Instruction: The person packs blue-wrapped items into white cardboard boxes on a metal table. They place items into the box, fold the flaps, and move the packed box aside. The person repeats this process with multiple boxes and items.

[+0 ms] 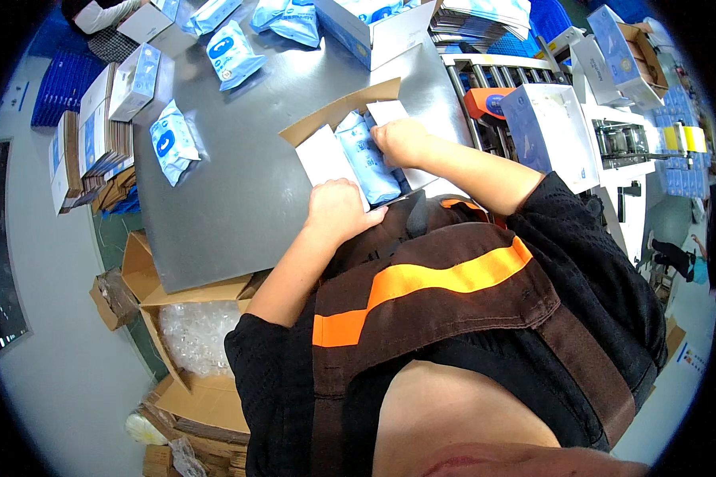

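An open carton with a white inside and raised flaps stands at the near edge of the metal table, in front of me. A light blue soft pack, which looks like wet wipes, lies lengthwise in it. My left hand is closed over the carton's near left corner, thumb stretched along the near edge. My right hand reaches over the carton's right side, with its curled fingers down beside the pack. Those fingertips are hidden, and whether they grip anything does not show.
Loose blue packs lie on the metal table. Stacked flat cartons stand at its left edge. To the right are a roller conveyor and a white-and-blue box. Below left, a cardboard box holds clear plastic. Another person's arm shows far left.
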Demonstrator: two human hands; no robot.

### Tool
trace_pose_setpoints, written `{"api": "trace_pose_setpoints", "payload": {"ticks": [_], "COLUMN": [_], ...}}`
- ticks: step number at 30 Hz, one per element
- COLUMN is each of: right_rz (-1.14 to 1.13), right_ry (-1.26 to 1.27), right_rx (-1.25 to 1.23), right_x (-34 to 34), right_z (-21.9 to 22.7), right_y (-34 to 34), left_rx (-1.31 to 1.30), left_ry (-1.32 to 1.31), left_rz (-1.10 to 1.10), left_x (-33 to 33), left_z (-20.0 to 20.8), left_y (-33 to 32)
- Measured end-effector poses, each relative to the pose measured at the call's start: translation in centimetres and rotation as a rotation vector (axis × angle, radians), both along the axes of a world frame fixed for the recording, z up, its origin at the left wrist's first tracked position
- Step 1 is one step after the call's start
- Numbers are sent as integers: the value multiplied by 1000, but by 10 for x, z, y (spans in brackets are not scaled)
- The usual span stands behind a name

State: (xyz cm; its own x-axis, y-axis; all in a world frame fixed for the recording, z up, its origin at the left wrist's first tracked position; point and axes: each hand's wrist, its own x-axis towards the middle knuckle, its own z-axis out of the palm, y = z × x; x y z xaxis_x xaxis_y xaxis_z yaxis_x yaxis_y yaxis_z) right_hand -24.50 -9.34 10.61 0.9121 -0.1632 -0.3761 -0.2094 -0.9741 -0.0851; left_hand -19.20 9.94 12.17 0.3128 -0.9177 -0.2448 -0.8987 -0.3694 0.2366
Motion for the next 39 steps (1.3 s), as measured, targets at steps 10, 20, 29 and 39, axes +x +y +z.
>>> {"api": "trace_pose_setpoints", "payload": {"ticks": [10,20,29,39], "right_rz": [619,420,532,226], "right_ry": [231,439,738,247], "right_rx": [-389,-327,2,-71], "right_x": [-8,18,21,9], "right_z": [2,-14,-32,-52], "right_y": [19,26,-7,6], "left_rx": [-126,-118,-74,-122], "left_ry": [2,-27,-18,-160], "left_rz": [42,67,38,-73], "left_x": [-2,-6,-7,-16], "left_z": [-12,-9,-6,7], "left_y": [8,15,11,1]}}
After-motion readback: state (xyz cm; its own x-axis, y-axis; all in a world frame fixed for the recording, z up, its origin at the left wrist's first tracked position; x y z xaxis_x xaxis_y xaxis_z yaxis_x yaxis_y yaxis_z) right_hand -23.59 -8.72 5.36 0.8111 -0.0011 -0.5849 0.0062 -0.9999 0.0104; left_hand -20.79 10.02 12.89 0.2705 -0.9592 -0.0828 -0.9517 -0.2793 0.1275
